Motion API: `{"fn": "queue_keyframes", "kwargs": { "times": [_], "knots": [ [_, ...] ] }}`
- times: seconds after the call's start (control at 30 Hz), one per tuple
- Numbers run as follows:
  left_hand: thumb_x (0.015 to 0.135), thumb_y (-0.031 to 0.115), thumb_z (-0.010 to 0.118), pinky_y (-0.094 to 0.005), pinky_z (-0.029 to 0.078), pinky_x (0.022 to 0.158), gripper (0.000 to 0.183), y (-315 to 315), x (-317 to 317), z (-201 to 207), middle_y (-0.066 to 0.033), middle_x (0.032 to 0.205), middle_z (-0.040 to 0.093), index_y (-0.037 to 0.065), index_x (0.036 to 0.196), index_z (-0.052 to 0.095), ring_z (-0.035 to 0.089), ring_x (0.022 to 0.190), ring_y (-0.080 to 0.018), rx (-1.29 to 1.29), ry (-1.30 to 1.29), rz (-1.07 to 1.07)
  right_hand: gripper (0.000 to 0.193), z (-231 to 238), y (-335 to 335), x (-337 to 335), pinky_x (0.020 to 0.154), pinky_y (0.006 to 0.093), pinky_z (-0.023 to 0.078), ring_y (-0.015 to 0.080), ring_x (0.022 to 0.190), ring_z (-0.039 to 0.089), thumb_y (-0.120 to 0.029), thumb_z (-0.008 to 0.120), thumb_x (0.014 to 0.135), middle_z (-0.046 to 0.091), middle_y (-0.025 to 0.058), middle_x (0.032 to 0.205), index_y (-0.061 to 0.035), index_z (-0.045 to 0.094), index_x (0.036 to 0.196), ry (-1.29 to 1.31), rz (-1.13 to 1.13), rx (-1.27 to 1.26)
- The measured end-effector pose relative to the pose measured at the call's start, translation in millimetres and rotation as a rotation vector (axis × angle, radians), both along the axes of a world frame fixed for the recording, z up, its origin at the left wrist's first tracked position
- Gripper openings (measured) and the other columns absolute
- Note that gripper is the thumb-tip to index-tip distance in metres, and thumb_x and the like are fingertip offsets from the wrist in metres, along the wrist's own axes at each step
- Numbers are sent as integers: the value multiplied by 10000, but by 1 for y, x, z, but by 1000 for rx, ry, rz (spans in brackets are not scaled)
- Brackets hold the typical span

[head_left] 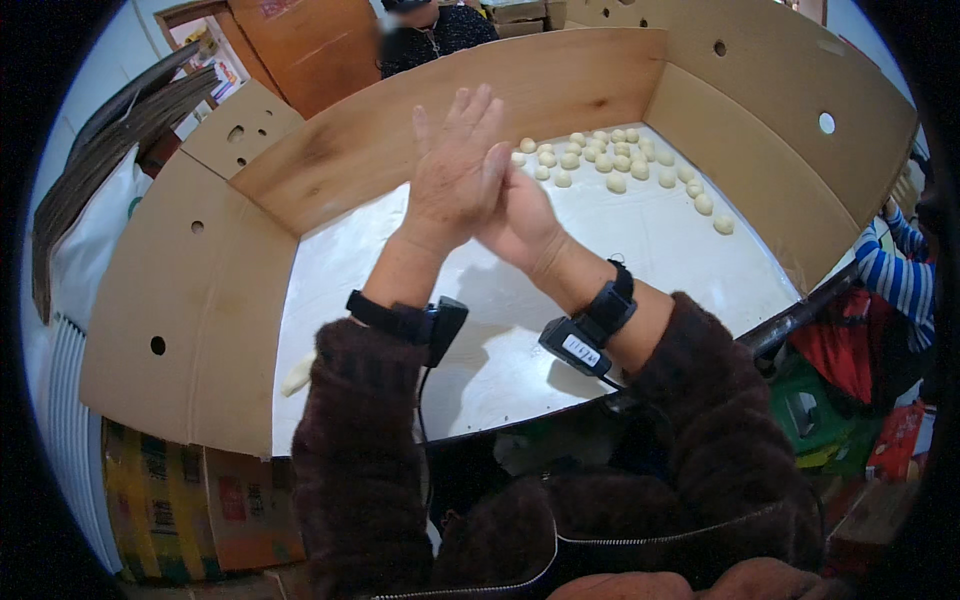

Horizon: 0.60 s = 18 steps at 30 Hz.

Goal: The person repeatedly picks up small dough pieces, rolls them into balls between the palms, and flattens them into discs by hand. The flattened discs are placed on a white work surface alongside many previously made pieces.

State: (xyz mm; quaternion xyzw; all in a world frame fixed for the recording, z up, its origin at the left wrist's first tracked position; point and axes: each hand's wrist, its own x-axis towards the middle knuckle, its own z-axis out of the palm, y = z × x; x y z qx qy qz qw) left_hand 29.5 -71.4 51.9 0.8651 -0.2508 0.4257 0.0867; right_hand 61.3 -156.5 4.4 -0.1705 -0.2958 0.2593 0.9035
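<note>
My left hand (pixel 452 190) and my right hand (pixel 525 215) are pressed palm to palm above the white work surface (pixel 360 270). The left one is in front, its fingers stretched out. Most of the right hand's fingers are hidden behind it. Whether anything lies between the palms cannot be seen. Beyond them, toward the far right, sit several pale round dough balls (pixel 615 184), loosely clustered. A piece of dough (pixel 297 376) lies at the left edge of the surface, partly covered by my left sleeve.
Cardboard walls stand left (pixel 190 310) and right (pixel 760 130), with a wooden board (pixel 340 150) along the back. Black devices are strapped on my left wrist (pixel 445 330) and right wrist (pixel 580 340), with cables. One person (pixel 440 40) is behind the board; a striped sleeve (pixel 893 280) shows at right.
</note>
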Motion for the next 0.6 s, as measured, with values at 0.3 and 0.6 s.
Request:
{"fn": "queue_keyframes", "kwargs": {
  "times": [0.3, 0.6],
  "knots": [
    [942, 236, 419, -528, 54, 1145, 514, 7, 2, -3, -152, 1497, 343, 53, 1421, 392, 239, 1423, -309, 86, 49, -48, 551, -2, 5, -8, 1105, 403, 346, 287, 1295, 426, -414, 296, 1024, 414, 147, 1419, -24, 331, 1412, -95, 182, 96],
    [920, 266, 474, -565, 51, 1135, 528, -6, -2, 2, -143, 1497, 344, 50, 1399, 416, 266, 1412, -301, 70, 81, -167, 634, 2, 7, -16, 1120, 425, 319, 318, 1319, 404, -494, 316, 1003, 402, 176, 1430, 6, 342, 1392, 80, 196, -68]
  ]
}}
